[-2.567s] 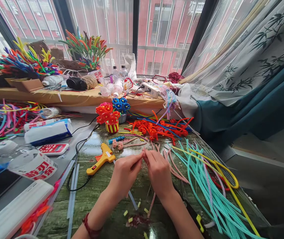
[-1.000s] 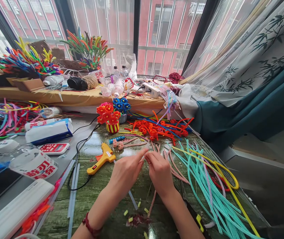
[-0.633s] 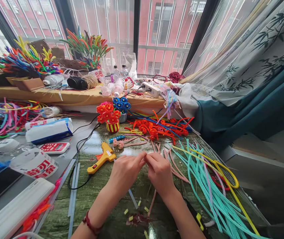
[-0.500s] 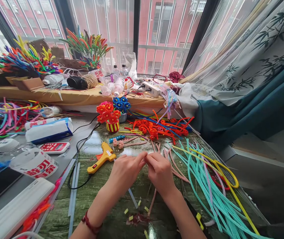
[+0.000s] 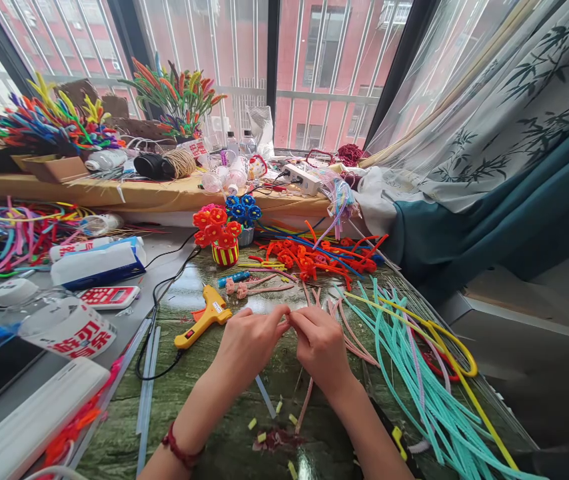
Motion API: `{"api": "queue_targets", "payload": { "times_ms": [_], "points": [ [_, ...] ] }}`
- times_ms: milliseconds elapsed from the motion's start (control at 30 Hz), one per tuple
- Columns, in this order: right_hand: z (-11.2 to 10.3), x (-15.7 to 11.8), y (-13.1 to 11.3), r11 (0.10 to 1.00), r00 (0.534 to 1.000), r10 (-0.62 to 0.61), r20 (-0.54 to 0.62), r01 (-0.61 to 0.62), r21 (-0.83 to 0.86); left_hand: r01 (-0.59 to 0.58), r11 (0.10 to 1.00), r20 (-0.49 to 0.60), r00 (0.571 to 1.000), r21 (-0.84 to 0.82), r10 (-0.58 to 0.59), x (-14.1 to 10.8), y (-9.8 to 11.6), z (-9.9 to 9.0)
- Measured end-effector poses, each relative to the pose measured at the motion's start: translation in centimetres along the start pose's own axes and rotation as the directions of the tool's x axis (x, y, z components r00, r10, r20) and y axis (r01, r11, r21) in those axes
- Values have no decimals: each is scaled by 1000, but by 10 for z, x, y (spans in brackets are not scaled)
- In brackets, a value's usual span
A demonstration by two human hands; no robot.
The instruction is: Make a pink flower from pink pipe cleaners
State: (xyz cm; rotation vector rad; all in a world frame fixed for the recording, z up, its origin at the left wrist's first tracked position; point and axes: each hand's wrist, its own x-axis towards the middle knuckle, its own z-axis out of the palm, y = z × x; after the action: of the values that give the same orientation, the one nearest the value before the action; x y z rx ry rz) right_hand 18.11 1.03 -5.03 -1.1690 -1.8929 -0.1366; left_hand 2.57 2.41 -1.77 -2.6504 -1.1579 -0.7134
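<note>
My left hand (image 5: 253,340) and my right hand (image 5: 322,340) meet fingertip to fingertip above the green table, both closed in a pinch. From beneath my right hand a pink pipe cleaner (image 5: 305,407) trails down toward the front; its upper end is hidden by the fingers. A yellow glue gun (image 5: 203,319) lies left of my left hand. Beyond the hands rest two pink pipe-cleaner pieces with curled heads (image 5: 241,291). Loose pink pipe cleaners (image 5: 352,333) lie just right of my right hand.
Mint pipe cleaners (image 5: 414,373) spread over the right side. Red pipe-cleaner flowers (image 5: 217,227) stand in a striped pot, with orange-red pieces (image 5: 309,257) beside them. Clear glue sticks (image 5: 148,387) and a black cord (image 5: 154,313) lie left. Small yellow bits (image 5: 262,437) are in front.
My left hand has shifted slightly left and its fingers have changed position at the fingertips. My right hand stays nearly in place.
</note>
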Motion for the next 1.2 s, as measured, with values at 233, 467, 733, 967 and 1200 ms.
{"api": "queue_targets", "payload": {
  "times_ms": [233, 467, 733, 967, 1200],
  "points": [
    [0, 0, -1, 1000, 1000, 1, -8, -1, -1, -64, 998, -124, 990, -20, 61, -3, -1, 3],
    [1, -2, 0, 999, 999, -37, 6, 38, -26, -3, 989, -41, 999, -148, -4, -4, 0, 2],
    [-2, 0, 0, 998, 998, -56, 32, 56, -7, 211, 894, 40, 976, -395, -213, -2, 5, 1],
    [-6, 1, 4, 994, 996, -55, 64, 49, 98, 385, 600, 235, 920, -701, -315, 5, 5, -5],
    [-7, 2, 8, 979, 996, -86, 19, 81, 189, 564, -38, 540, 768, -825, -344, 4, 6, 1]
  ]
}}
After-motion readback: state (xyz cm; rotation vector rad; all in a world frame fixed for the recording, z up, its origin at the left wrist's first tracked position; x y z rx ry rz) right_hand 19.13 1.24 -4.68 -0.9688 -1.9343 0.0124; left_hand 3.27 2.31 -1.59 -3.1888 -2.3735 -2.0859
